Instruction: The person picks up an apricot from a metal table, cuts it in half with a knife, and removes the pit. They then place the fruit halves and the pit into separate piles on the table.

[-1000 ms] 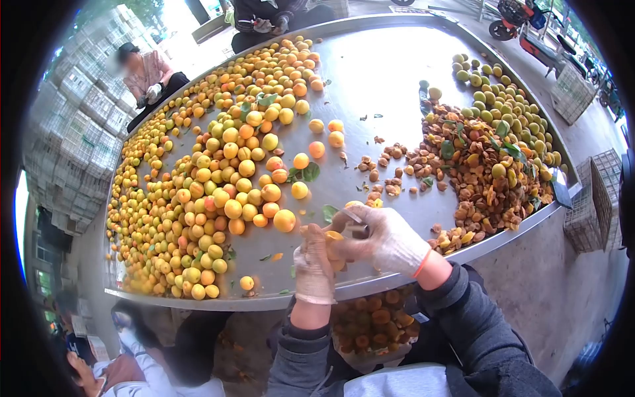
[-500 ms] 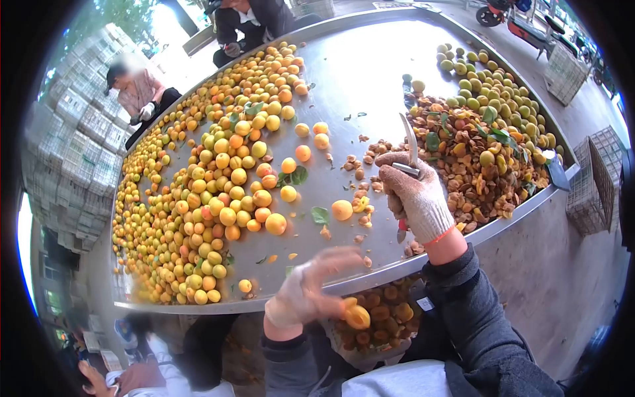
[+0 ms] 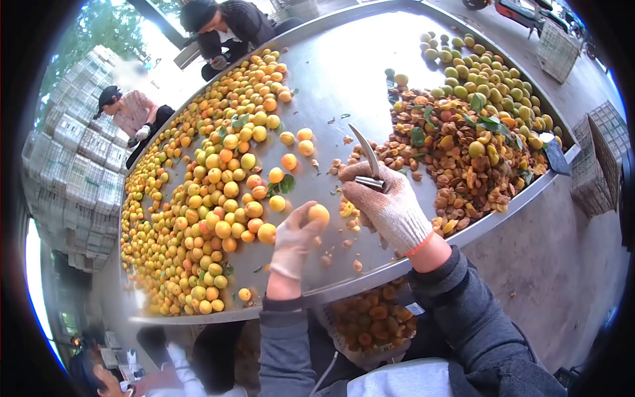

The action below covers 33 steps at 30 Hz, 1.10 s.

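Observation:
My left hand, in a pale glove, grips a whole orange apricot between thumb and fingers above the metal table. Beside it on the right, my right hand, in a white knit glove with an orange band at the wrist, is closed around a knife. The curved blade points up and to the left. Under the hands lie scattered pits and fruit scraps. Below the table edge, a container of halved apricots sits close to my lap.
Whole apricots spread over the table's left side. To the right are a heap of pits and scraps and greenish fruit. Two people work at the far side. Crates stand on the right; stacked crates rise at left.
My left hand has risen from above the container, where apricot halves were by its fingers, to the table and now holds a whole apricot. My right hand has shifted left with the knife.

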Motion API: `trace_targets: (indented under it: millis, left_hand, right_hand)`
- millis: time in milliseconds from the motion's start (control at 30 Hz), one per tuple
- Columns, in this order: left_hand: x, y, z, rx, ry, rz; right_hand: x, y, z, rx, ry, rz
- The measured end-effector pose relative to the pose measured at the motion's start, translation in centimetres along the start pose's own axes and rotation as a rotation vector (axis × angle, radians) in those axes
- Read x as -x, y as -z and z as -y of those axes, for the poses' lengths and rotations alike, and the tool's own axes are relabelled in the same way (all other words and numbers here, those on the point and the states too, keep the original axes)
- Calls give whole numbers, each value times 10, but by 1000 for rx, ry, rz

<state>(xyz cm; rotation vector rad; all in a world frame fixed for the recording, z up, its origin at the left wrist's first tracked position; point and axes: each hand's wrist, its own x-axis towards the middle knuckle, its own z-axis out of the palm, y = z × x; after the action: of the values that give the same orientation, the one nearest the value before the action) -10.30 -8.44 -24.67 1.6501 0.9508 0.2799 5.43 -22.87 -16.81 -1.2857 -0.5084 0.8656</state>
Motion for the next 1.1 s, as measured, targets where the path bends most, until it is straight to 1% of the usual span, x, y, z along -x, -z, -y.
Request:
trace_targets:
  millis: [33,100,133,167,200,233,300,333,367,400,433,500,533,633,700,733,767,933,1000,1100]
  left_hand:
    - [13,4,-6,-1,3,-18]
    - [40,8,-18,1020,-163,123]
    - [43,11,-17,1019,-174,102]
    - [46,14,-15,1123,-170,145]
    - [48,15,-13,1230,-163,195]
    - [51,15,-9,1237,-165,187]
    - [53,15,-2,1153,-222,95]
    - [54,16,0,1160,-223,94]
    - [56,18,0,1120,-271,108]
    - [58,20,0,1078,-320,119]
    - [58,22,-2,1082,-325,115]
    - [60,27,-7,1178,-344,145]
    - [60,28,-8,1181,-349,143]
    - [62,29,-9,1163,-400,165]
    - [65,28,-9,1081,-404,144]
    - [66,27,-9,1083,-404,145]
    - [67,26,-9,1101,-395,151]
    - [71,18,-18,1147,-364,152]
    - [74,15,-21,929,-403,39]
    - [78,11,-25,969,-369,43]
  right_hand:
    - [2,-2,-1,-4,-1,18]
    - [5,-10,-4,93,-47,123]
    - [6,-15,-10,161,-81,155]
    - [5,-20,-18,162,-77,173]
    - [5,-23,-28,246,28,240]
    - [7,-27,-34,331,130,300]
    - [12,-32,-37,357,101,330]
    - [15,-34,-35,371,62,363]
    - [18,-37,-35,386,24,397]
    - [19,-40,-39,354,49,398]
    - [20,-42,-38,359,51,404]
    - [22,-47,-35,305,-129,404]
    - [22,-50,-37,310,-126,408]
    - [24,-55,-48,294,-63,423]
    - [25,-58,-56,227,70,457]
    - [28,-59,-45,268,-14,467]
    - [28,-60,-45,270,-14,465]
    - [28,-61,-40,464,139,436]
    - [27,-60,-40,510,142,443]
    - [23,-58,-41,577,171,452]
